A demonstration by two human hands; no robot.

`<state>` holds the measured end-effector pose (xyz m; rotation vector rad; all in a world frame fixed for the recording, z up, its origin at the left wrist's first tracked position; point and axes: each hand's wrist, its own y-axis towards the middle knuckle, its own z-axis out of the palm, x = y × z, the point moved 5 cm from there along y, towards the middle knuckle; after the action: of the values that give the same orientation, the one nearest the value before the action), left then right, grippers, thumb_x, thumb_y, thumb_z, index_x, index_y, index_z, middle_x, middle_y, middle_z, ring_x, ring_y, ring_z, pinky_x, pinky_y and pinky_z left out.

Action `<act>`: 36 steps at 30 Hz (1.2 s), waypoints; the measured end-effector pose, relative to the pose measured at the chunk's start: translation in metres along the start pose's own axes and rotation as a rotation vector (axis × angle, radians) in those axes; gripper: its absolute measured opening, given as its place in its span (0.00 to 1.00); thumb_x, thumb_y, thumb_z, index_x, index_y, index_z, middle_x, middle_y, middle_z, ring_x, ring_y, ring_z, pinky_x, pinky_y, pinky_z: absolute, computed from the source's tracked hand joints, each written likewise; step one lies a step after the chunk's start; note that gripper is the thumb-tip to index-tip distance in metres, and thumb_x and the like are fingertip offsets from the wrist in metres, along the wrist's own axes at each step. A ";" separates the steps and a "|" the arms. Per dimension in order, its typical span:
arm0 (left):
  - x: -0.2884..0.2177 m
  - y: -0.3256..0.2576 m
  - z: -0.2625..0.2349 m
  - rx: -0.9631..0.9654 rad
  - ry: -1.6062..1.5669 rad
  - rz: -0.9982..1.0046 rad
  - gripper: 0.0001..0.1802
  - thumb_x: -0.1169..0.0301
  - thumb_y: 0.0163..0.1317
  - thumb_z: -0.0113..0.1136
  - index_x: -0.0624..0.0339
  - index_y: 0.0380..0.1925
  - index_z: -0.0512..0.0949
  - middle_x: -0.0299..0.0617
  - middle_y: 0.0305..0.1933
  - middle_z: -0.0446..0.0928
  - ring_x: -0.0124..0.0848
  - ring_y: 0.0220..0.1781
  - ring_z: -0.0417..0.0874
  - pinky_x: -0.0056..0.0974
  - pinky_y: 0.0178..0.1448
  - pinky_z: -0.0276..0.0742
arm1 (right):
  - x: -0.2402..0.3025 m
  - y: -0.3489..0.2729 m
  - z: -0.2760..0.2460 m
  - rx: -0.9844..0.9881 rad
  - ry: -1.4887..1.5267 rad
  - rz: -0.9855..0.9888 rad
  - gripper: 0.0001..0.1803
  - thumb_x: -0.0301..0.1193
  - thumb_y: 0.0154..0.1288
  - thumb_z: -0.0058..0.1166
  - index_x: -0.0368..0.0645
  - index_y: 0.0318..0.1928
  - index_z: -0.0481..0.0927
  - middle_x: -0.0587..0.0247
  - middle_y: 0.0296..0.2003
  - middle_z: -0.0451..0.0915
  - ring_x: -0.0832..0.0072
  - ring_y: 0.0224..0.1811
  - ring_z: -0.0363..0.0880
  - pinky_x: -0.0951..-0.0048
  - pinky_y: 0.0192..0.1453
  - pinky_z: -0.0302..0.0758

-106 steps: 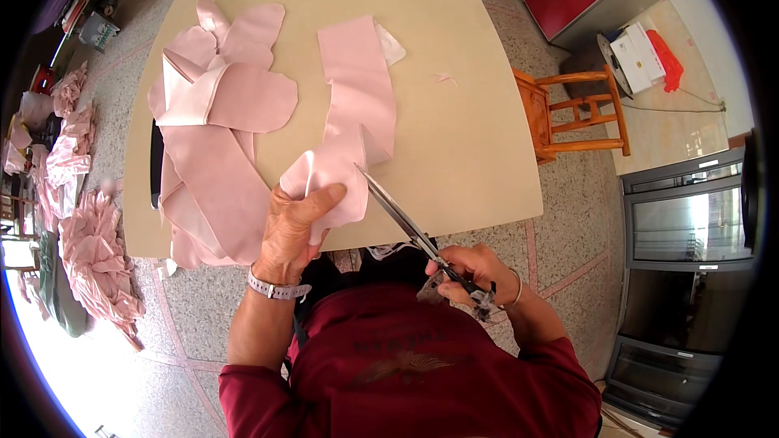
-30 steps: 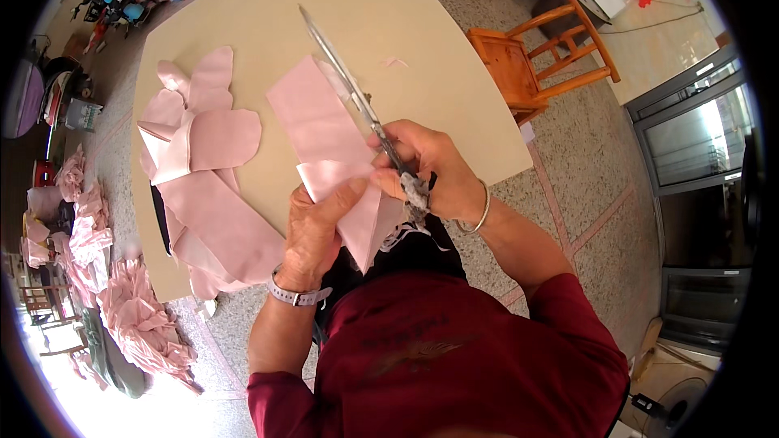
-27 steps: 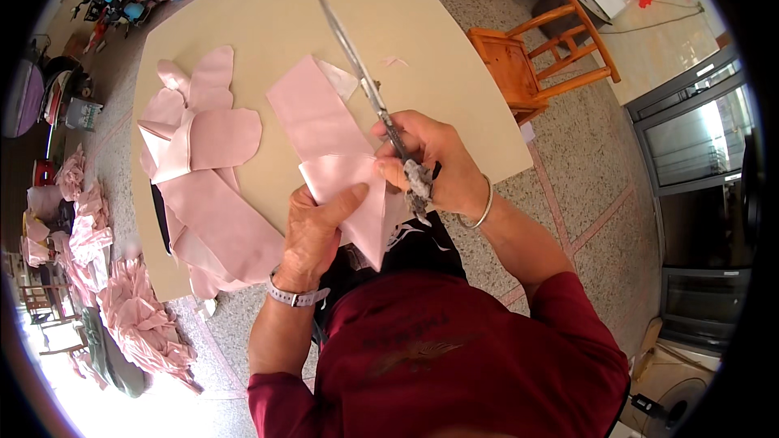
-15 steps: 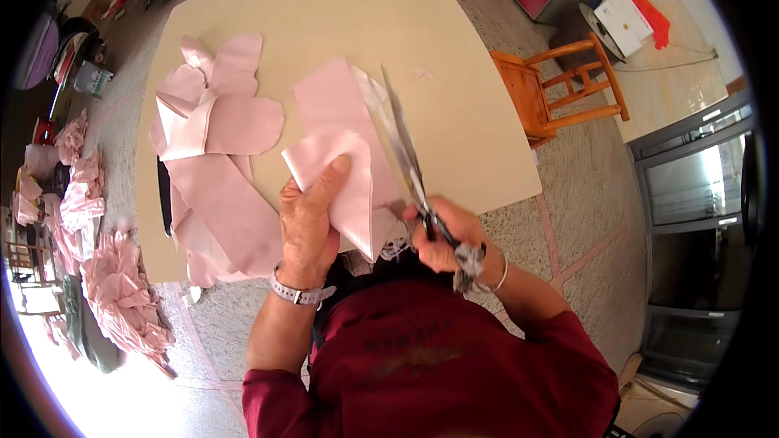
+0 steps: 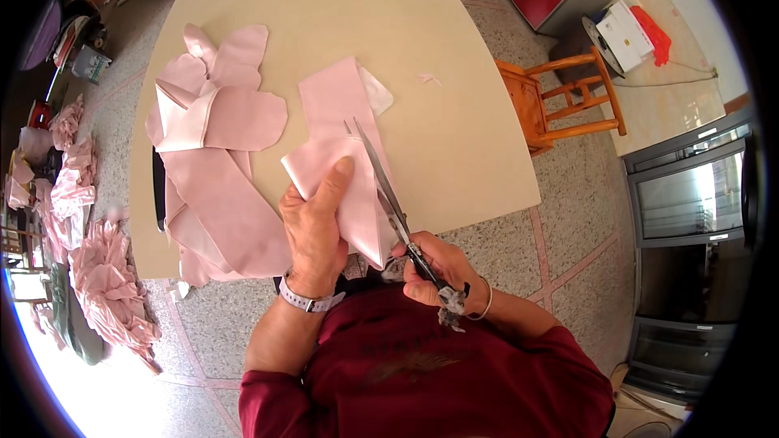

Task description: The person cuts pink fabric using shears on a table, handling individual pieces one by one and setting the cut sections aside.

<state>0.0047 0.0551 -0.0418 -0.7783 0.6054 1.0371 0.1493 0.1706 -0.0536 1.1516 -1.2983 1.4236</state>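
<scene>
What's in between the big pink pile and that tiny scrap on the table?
In the head view, a pink strip with a whitish bit at its right edge lies between the pile and the scrap; table shows on both sides.

Beige counter (image 5: 466,146), upper centre of frame; pink fabric pile (image 5: 231,195) at left, pink strip (image 5: 334,97) centre, pale piece (image 5: 376,96) poking out at its right edge, tiny scrap (image 5: 429,79) further right
</scene>
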 end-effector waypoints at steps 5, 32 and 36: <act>0.002 -0.002 0.000 -0.030 -0.002 0.009 0.12 0.72 0.61 0.66 0.63 0.44 0.79 0.37 0.40 0.82 0.25 0.38 0.82 0.31 0.41 0.79 | 0.003 0.000 0.002 -0.059 0.016 0.034 0.22 0.30 0.60 0.61 0.38 0.52 0.68 0.72 0.23 0.71 0.87 0.23 0.66 0.81 0.29 0.63; -0.004 0.002 -0.008 0.059 0.033 -0.028 0.12 0.71 0.59 0.68 0.62 0.41 0.81 0.38 0.38 0.83 0.25 0.36 0.83 0.31 0.40 0.80 | 0.010 -0.009 -0.003 -0.091 -0.284 -0.048 0.15 0.21 0.58 0.55 0.37 0.47 0.72 0.68 0.16 0.70 0.86 0.17 0.66 0.79 0.25 0.65; -0.004 0.003 -0.009 0.074 0.038 -0.056 0.12 0.71 0.59 0.68 0.63 0.41 0.81 0.39 0.37 0.83 0.25 0.35 0.84 0.31 0.39 0.81 | 0.013 -0.010 -0.002 -0.092 -0.296 -0.056 0.15 0.21 0.59 0.55 0.37 0.47 0.72 0.68 0.16 0.71 0.86 0.18 0.67 0.79 0.25 0.66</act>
<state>0.0003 0.0468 -0.0452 -0.7471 0.6472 0.9451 0.1567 0.1740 -0.0393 1.3618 -1.5052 1.1703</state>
